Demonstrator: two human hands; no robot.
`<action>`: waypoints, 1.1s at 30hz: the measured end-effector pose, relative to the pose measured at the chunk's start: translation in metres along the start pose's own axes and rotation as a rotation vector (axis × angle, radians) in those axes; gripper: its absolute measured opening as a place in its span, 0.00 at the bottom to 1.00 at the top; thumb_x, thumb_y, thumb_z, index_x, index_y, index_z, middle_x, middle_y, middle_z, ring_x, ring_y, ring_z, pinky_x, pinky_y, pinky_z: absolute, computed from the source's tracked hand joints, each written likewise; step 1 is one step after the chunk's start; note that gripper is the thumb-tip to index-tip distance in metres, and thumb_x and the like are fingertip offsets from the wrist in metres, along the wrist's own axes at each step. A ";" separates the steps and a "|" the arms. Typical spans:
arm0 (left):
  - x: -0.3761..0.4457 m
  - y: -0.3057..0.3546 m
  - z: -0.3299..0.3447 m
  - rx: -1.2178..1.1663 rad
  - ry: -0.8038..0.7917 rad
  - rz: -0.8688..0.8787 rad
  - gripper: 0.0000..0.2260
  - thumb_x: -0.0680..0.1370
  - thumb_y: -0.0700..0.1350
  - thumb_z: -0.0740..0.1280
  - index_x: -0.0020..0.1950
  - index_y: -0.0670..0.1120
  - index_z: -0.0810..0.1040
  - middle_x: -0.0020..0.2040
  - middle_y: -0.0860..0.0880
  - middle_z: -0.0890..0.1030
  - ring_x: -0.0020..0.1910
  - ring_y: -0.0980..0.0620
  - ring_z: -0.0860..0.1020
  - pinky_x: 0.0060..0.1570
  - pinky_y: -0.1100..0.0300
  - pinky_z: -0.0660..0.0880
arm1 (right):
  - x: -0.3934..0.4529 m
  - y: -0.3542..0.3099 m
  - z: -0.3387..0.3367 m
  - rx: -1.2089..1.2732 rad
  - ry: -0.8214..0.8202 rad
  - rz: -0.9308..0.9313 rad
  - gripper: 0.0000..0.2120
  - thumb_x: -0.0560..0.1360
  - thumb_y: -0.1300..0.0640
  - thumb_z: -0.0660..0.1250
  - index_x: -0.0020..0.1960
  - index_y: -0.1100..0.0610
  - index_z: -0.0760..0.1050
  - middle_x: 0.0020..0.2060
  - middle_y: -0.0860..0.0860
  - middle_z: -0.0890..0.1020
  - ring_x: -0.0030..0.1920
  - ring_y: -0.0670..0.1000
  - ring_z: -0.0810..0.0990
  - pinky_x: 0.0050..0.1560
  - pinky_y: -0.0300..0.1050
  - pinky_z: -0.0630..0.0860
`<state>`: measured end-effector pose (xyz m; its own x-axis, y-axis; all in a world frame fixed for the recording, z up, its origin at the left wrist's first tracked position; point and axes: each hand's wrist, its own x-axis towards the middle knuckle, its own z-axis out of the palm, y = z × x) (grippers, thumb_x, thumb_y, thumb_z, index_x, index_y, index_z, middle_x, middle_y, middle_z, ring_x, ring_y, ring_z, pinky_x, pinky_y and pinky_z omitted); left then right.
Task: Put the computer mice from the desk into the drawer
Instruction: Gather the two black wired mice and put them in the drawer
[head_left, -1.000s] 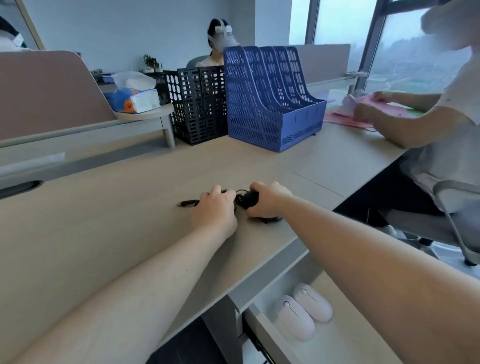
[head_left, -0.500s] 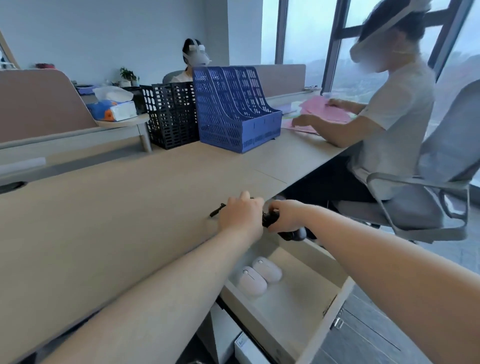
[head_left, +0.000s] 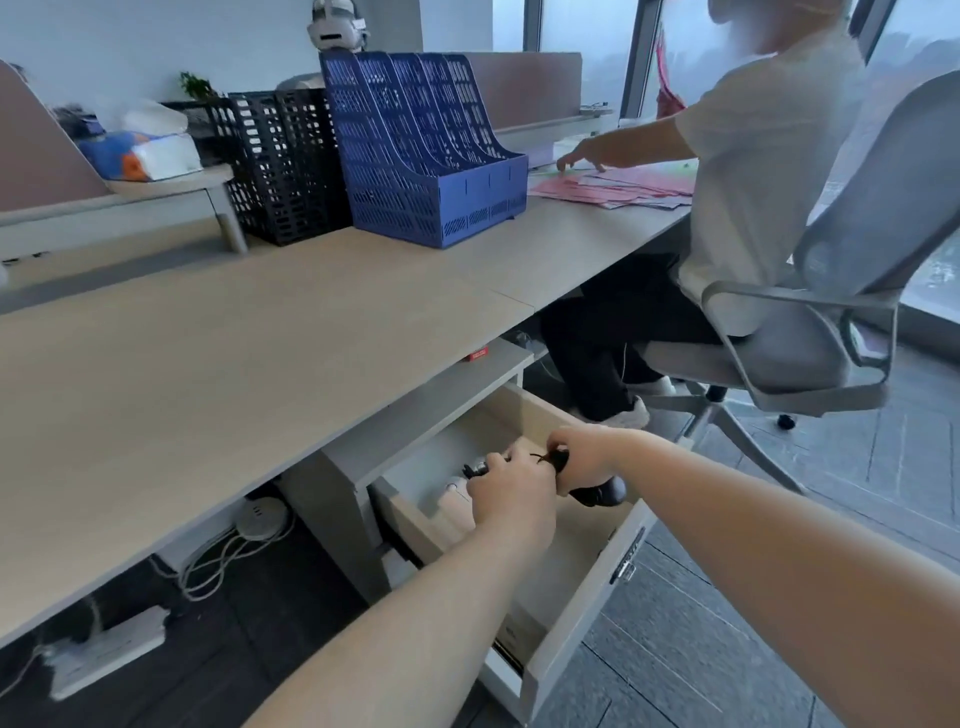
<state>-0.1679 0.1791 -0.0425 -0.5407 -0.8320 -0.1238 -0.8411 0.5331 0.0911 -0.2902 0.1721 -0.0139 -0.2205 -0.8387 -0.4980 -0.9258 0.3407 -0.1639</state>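
Under the wooden desk (head_left: 234, 353), the drawer (head_left: 587, 582) stands pulled out. Both my hands are over its inside. My right hand (head_left: 584, 460) grips a black wired mouse (head_left: 597, 491), whose body pokes out below my fingers. My left hand (head_left: 511, 491) is closed on the mouse's bundled black cable (head_left: 475, 470), just left of the right hand. A white mouse (head_left: 451, 491) lies in the drawer, mostly hidden behind my left hand. No mouse shows on the desk top.
A blue file rack (head_left: 431, 156) and a black mesh rack (head_left: 280, 161) stand at the desk's back, with a tissue pack (head_left: 150, 150) on a small shelf. A person sits on a grey office chair (head_left: 831, 312) right of the drawer. Cables and power strips (head_left: 104, 654) lie underneath.
Both hands carried the black mouse and its cable off the desk edge and down over the open drawer. My view swung down and right.
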 end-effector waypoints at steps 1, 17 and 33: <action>0.002 0.001 0.007 0.004 -0.017 0.004 0.15 0.77 0.38 0.63 0.63 0.47 0.71 0.63 0.44 0.69 0.64 0.41 0.66 0.52 0.47 0.74 | 0.003 0.003 0.005 -0.001 -0.012 0.003 0.23 0.69 0.52 0.68 0.63 0.55 0.73 0.54 0.54 0.81 0.53 0.56 0.80 0.50 0.49 0.77; 0.026 -0.002 0.092 -0.138 -0.047 -0.084 0.17 0.77 0.41 0.63 0.66 0.49 0.70 0.66 0.44 0.65 0.66 0.43 0.62 0.55 0.48 0.73 | 0.057 0.015 0.067 0.017 -0.036 0.045 0.27 0.72 0.50 0.67 0.68 0.55 0.67 0.63 0.59 0.74 0.61 0.61 0.76 0.57 0.50 0.77; 0.042 -0.014 0.103 -0.213 -0.207 -0.134 0.18 0.75 0.46 0.69 0.63 0.47 0.72 0.66 0.43 0.66 0.65 0.41 0.66 0.61 0.50 0.72 | 0.074 0.015 0.083 0.033 -0.076 0.031 0.34 0.68 0.48 0.73 0.70 0.52 0.66 0.63 0.59 0.71 0.59 0.62 0.77 0.56 0.50 0.76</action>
<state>-0.1794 0.1525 -0.1507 -0.4339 -0.8324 -0.3448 -0.8959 0.3583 0.2624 -0.2948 0.1500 -0.1237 -0.2235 -0.7931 -0.5666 -0.9078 0.3810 -0.1752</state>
